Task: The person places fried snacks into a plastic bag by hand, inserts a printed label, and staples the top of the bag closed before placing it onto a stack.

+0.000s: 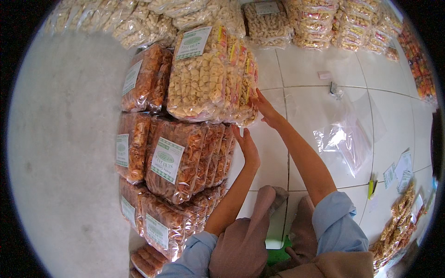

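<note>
A large clear bag of pale ring-shaped snacks (198, 87), with a printed label at its top, stands at the end of a row of similar bags. My right hand (266, 107) touches the side of that row, fingers spread along the plastic. Lower down, my left hand (245, 140) has its fingertips at the row's bottom corner, beside the stacked bags of reddish-brown snacks (177, 153). Neither hand is closed around a bag. More labelled reddish-brown bags (140, 80) stand left of the pale ones.
Bags of pale snacks (146, 24) line the wall side at the top, with taller stacks (314, 24) farther right. On the tiled floor lie empty plastic bags (347, 142), a small stapler (333, 87), a yellow-green tool (372, 189) and loose labels (403, 166). Filled bags (396, 222) lie lower right.
</note>
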A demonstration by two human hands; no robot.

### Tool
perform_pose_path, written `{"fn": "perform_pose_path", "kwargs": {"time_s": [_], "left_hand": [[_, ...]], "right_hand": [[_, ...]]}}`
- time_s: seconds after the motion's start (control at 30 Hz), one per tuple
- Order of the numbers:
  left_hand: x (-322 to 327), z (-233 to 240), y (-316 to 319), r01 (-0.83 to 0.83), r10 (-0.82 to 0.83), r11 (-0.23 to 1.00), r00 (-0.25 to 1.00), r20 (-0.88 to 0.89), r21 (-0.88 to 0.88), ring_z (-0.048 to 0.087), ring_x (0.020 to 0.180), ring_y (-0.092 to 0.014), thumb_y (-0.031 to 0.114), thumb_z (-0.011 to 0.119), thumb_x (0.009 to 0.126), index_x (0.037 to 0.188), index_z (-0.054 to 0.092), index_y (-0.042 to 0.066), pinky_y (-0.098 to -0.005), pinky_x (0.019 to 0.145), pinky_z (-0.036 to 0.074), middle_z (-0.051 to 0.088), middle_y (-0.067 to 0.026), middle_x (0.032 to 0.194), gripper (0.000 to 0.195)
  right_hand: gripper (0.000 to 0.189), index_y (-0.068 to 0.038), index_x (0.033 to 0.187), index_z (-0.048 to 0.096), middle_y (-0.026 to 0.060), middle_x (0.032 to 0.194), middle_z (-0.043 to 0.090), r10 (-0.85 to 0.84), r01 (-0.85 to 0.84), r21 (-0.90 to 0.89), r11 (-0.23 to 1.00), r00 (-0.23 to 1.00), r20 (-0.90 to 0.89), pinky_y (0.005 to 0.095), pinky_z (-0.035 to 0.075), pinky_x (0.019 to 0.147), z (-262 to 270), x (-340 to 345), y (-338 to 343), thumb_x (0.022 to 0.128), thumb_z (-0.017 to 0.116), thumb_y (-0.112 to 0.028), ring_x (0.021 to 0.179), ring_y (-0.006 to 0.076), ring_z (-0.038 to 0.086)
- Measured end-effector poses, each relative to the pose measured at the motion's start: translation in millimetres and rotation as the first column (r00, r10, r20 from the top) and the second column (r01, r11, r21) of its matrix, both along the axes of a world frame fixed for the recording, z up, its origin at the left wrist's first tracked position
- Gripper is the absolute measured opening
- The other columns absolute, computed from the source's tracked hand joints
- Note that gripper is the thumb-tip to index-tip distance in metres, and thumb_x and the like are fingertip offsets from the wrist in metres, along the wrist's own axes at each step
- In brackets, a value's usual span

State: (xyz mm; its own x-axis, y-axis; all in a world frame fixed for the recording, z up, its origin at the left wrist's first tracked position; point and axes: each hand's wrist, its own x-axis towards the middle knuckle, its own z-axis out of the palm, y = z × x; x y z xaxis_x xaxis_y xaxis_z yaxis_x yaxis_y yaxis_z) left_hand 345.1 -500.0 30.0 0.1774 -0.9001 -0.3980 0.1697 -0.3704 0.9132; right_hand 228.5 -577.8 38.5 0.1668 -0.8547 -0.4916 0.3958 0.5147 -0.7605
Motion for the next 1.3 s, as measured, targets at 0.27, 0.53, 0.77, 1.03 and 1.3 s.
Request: {"fn": "perform_pose_path", "kwargs": {"time_s": [0.27,0.53,0.77,1.03,1.3], "left_hand": [[-15,-26,-32,-0.014,0.038,0.997,0.952,-0.303,0.081,0.011,0.137,-0.027,0.037,0.046,0.092,0.143,-0.005,0.03,-0.04,0.111,0.006,0.003,-0.0039,0.15,0.072],[-6,-32,-27,-0.048,0.061,0.998,0.956,-0.289,0.052,0.01,0.137,-0.024,0.027,0.048,0.092,0.143,-0.008,0.023,-0.0356,0.11,0.005,0.004,-0.0085,0.15,0.075],[-15,-18,-34,0.028,-0.026,1.0,0.995,-0.097,0.013,0.008,0.137,-0.022,0.024,0.048,0.092,0.143,-0.002,0.012,-0.0346,0.11,0.006,0.005,-0.0092,0.15,0.073],[-4,-30,-34,0.025,-0.035,0.995,0.994,-0.104,-0.095,0.003,0.138,-0.024,0.026,0.048,0.091,0.143,-0.003,0.008,-0.0369,0.11,0.005,0.0,-0.0114,0.15,0.075],[-14,-13,-37,0.087,-0.085,0.996,0.995,-0.047,0.031,0.001,0.138,-0.022,0.024,0.047,0.091,0.143,-0.007,0.009,-0.0361,0.111,0.004,-0.008,-0.0094,0.15,0.077]], "right_hand": [[0.069,-0.015,0.144,0.005,0.0122,0.137,0.034,-0.087,0.016,-0.23,0.973,0.949,-0.302,0.035,0.033,0.099,-48,9,-29,0.093,0.043,-0.041,0.121,0.0228,0.037],[0.08,-0.019,0.143,-0.007,0.0114,0.146,0.024,-0.071,0.075,-0.06,0.995,0.995,0.067,0.0379,0.02,0.106,5,4,-43,0.091,0.051,-0.035,0.133,0.0251,0.022],[0.075,-0.022,0.144,-0.003,0.0078,0.15,0.01,-0.134,0.067,-0.316,0.946,0.972,-0.195,0.0348,0.019,0.106,-25,20,-51,0.092,0.05,-0.019,0.134,0.0203,0.018],[0.078,-0.023,0.144,-0.001,0.0074,0.151,0.003,-0.04,0.005,-0.236,0.972,0.989,-0.144,0.0354,0.017,0.108,-7,37,-50,0.089,0.05,-0.006,0.137,0.0221,0.011],[0.079,-0.026,0.144,0.002,0.0056,0.151,0.004,-0.088,0.002,-0.345,0.938,0.969,-0.232,0.0398,0.02,0.107,-20,35,-56,0.088,0.053,-0.007,0.137,0.0239,0.011]]}}
